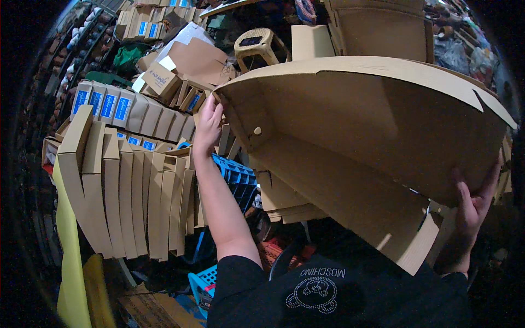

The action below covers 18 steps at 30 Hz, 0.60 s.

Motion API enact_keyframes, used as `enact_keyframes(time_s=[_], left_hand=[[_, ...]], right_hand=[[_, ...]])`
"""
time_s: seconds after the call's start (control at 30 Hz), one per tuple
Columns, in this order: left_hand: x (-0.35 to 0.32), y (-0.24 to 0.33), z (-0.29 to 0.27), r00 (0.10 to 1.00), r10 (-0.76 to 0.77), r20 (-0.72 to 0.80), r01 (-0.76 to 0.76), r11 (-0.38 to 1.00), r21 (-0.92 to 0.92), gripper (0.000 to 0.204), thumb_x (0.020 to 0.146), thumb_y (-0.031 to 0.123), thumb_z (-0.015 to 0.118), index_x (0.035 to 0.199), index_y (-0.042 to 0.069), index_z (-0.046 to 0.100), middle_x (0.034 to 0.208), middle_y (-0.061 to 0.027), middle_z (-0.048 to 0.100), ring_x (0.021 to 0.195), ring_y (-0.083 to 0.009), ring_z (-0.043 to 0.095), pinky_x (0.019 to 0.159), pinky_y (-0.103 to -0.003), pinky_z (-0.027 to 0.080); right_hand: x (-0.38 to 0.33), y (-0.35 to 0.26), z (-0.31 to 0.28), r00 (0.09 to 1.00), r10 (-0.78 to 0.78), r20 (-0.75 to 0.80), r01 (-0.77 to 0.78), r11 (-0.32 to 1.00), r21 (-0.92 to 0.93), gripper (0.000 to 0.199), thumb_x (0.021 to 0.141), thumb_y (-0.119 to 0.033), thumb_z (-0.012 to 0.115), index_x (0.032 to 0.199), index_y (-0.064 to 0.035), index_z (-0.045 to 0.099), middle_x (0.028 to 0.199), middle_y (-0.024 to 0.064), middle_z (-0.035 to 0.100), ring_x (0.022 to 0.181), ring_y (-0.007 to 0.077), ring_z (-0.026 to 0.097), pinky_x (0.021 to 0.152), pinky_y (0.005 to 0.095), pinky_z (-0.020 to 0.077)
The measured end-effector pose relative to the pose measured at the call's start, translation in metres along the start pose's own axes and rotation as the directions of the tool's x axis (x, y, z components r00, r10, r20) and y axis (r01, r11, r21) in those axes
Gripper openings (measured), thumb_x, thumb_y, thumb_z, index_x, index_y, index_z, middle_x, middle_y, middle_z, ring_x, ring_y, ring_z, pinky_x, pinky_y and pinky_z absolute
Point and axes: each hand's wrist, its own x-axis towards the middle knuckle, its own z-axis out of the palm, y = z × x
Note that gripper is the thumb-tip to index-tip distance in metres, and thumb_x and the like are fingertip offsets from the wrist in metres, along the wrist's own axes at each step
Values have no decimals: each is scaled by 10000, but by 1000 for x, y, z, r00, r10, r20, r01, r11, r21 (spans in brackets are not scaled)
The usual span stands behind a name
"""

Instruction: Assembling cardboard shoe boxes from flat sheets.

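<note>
A large open cardboard box [333, 109] is held up in front of me, tilted, with its brown inside facing me. My left hand [208, 124] is closed on its upper left corner, arm raised. At the lower right my right hand [474, 205] grips the other side of the box; some of its fingers are hidden by shadow and cardboard. A loose flap [416, 249] hangs from the box's lower right end, beside a small gap in the fold.
Flat brown boxes [126, 191] stand packed in a row at left, before boxes with blue labels [123, 106]. A beige plastic stool [260, 46] stands at the back. Blue [235, 169] and red baskets [279, 254] sit below, and a yellow sheet [71, 262] hangs at lower left.
</note>
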Motion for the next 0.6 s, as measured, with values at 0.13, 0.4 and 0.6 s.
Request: enact_keyframes(time_s=[0.13,0.4,0.6], left_hand=[[2,-26,-8,984,-178,13,178,976,-127,298,1041,110,444,1297,-6,543,1169,-63,648,1034,-124,588,875,-279,483],[-1,-20,-6,967,-253,-30,240,944,-229,259,1033,127,494,1249,33,599,1069,-20,693,883,-81,640,722,-243,514],[-2,-27,-11,972,-231,-37,214,942,-258,264,1026,155,529,1249,47,619,1082,-8,698,882,-61,644,691,-232,521]], right_hand=[[1,-4,1,999,13,32,-13,1000,-10,840,841,17,645,1568,8,225,1552,173,351,1416,266,357,1170,403,287],[2,-3,0,999,1,36,-2,1000,21,834,861,36,642,1569,21,203,1537,173,362,1383,262,385,1142,399,340],[-3,-1,-3,988,156,12,-156,988,4,786,892,77,625,1555,51,204,1523,192,371,1334,253,439,1120,387,368]])
